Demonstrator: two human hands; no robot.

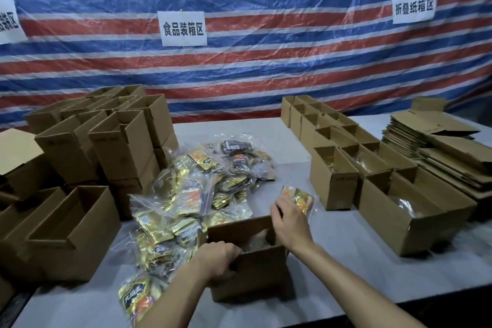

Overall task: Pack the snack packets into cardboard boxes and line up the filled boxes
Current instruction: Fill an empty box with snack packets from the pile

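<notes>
left hand [219,261]: curled over box [253,277] near wall, steadying it
right hand [291,224]: pinching snack packet [299,198] beyond far rim
next: slide snack packet in flat, box pinned down

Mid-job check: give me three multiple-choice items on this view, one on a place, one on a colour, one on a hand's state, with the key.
1. Where on the table is the stack of flat cardboard?
A. far right end
B. far left end
C. middle

2. What colours are the tarp stripes?
A. green, yellow
B. red, blue, white
C. black, grey

3. What does the right hand hold?
A. nothing
B. scissors
C. a snack packet

Key: 1 A, the flat sheets lie right of the lined-up boxes; 2 B, those bands cross the whole backdrop; 3 C, it pinches the packet beside the cardboard box that the left hand grips.
</notes>
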